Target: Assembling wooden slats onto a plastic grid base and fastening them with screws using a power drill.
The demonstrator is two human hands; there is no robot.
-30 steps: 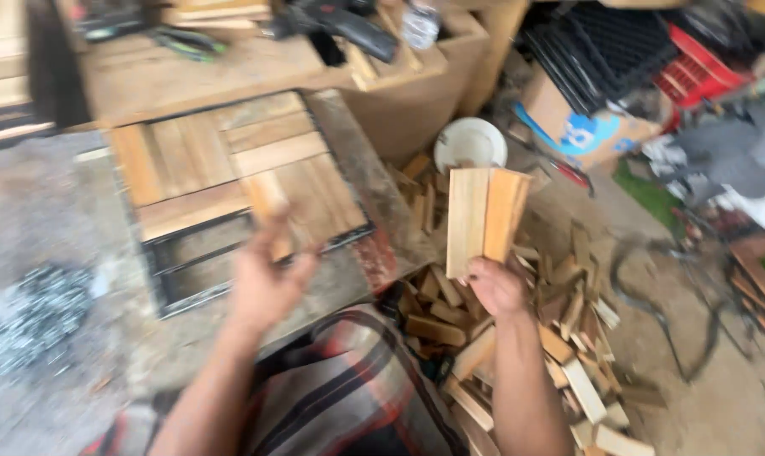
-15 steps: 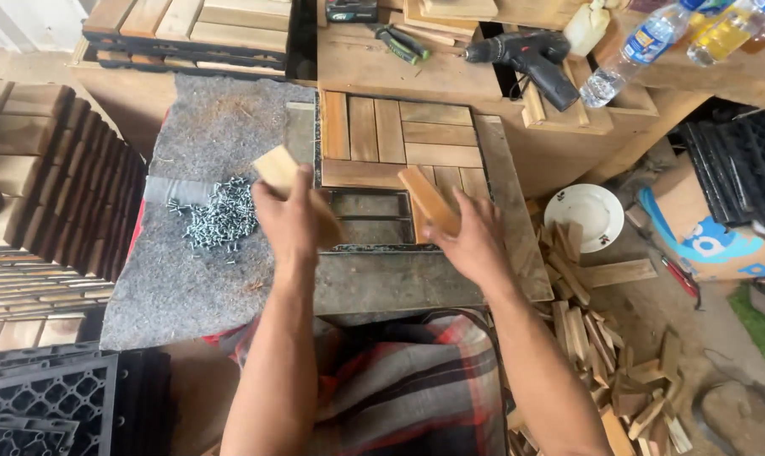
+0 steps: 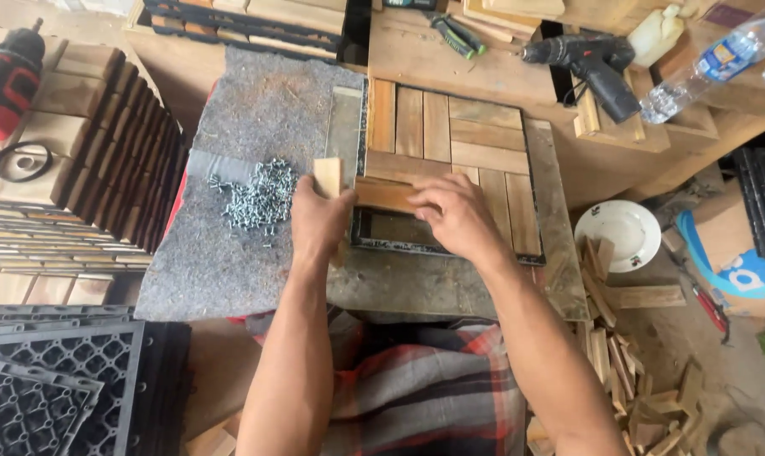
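Observation:
My left hand [image 3: 319, 218] grips several short wooden slats [image 3: 328, 176] held upright at the left edge of a black square frame [image 3: 450, 251]. My right hand [image 3: 454, 211] presses one wooden slat [image 3: 382, 195] flat into the frame's lower left part, just below the slats laid there earlier. The frame [image 3: 530, 143] is mostly filled with wooden slats [image 3: 462, 139] in alternating directions. It rests on a grey worn workbench [image 3: 256, 110]. The strip of the frame nearest me shows dark and unfilled.
A heap of silver screws [image 3: 256, 196] lies left of the frame. A black power drill [image 3: 589, 63] and plastic bottle [image 3: 707, 63] sit at the back right. Stacked wood tiles [image 3: 70, 152], a red drill [image 3: 7, 76], black plastic grids [image 3: 53, 380], white plate [image 3: 619, 234], scrap wood [image 3: 627, 355].
Both hands came down onto the frame. The slat in my right hand went from held in the air to lying flat in the frame. The left-hand slats moved to the frame's left edge.

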